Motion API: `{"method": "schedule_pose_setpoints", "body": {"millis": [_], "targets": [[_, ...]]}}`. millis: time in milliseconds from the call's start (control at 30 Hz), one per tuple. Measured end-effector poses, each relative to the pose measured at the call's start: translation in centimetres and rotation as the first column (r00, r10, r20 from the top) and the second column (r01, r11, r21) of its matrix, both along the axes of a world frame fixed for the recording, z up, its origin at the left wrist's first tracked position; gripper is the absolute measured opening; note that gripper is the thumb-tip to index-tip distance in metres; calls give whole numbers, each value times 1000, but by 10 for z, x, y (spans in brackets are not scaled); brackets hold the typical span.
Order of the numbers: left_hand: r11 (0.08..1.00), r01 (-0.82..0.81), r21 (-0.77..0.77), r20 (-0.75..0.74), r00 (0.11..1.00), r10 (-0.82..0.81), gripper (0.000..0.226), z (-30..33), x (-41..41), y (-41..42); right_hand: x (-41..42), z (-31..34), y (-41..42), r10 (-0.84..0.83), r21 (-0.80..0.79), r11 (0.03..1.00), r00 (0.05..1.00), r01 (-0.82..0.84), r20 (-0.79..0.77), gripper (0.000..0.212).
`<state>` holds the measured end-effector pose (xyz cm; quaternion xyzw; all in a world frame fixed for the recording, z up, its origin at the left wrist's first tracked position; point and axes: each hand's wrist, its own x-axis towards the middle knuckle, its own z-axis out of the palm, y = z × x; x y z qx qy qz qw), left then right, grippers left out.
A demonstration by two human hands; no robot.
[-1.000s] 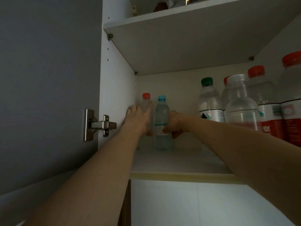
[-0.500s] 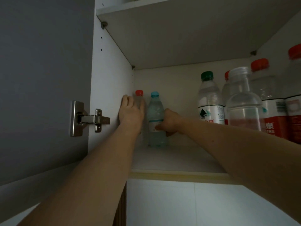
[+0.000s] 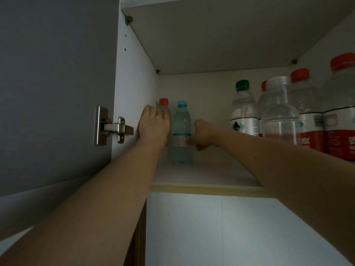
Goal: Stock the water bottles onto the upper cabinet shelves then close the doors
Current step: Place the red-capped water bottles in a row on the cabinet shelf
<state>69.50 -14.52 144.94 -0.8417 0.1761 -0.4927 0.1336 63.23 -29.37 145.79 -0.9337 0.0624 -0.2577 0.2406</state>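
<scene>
Up in the head view, we're looking into an open upper cabinet, its grey door (image 3: 53, 89) swung out on the left with a metal hinge (image 3: 113, 127) fixed to the white side panel (image 3: 134, 89). On the right of the shelf (image 3: 201, 175) stands a crowd of bigger bottles: a green-capped bottle (image 3: 243, 110), a clear-capped bottle (image 3: 279, 120) in front, and three red caps showing around it, the nearest red-capped bottle (image 3: 341, 108) cut off at the frame edge. That makes five large ones on that side, and the right forearm reaches in across the front of them.

Over in the back left corner, two small bottles stand upright side by side: a small red-capped bottle (image 3: 164, 112) against the side panel and a blue-capped bottle (image 3: 181, 131) just beside it. The left hand (image 3: 154, 125) lies in front of the small red-capped bottle, fingers straight and pointing up along it, touching or nearly so; whether it grasps is not clear. The right hand (image 3: 201, 134) is curled, its fingertips pinching the label of the blue-capped bottle from the right side.
</scene>
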Motion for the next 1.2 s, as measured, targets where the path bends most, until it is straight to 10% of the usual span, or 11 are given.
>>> {"method": "schedule_pose_setpoints", "body": {"millis": [133, 367, 633, 1000, 1200], "targets": [[949, 256, -185, -27, 964, -265, 98, 1, -4, -1, -40, 8, -1, -89, -88, 991, 991, 97, 96, 53], [678, 506, -533, -75, 770, -634, 80, 5, -21, -13, -128, -1, 18, 91, -302, 953, 939, 15, 331, 36], [228, 560, -797, -65, 295, -953, 89, 4, -68, -34, -207, -10, -13, -102, -178, 936, 718, 303, 688, 36], [197, 443, -875, -246, -56, -968, 102, -9, -115, -91, -221, -43, -33, -348, -7, 921, 829, 390, 438, 81], [178, 472, -863, -230, -55, -972, 72, -13, -114, -99, -214, -44, -35, -343, 7, 928, 851, 371, 396, 75]]}}
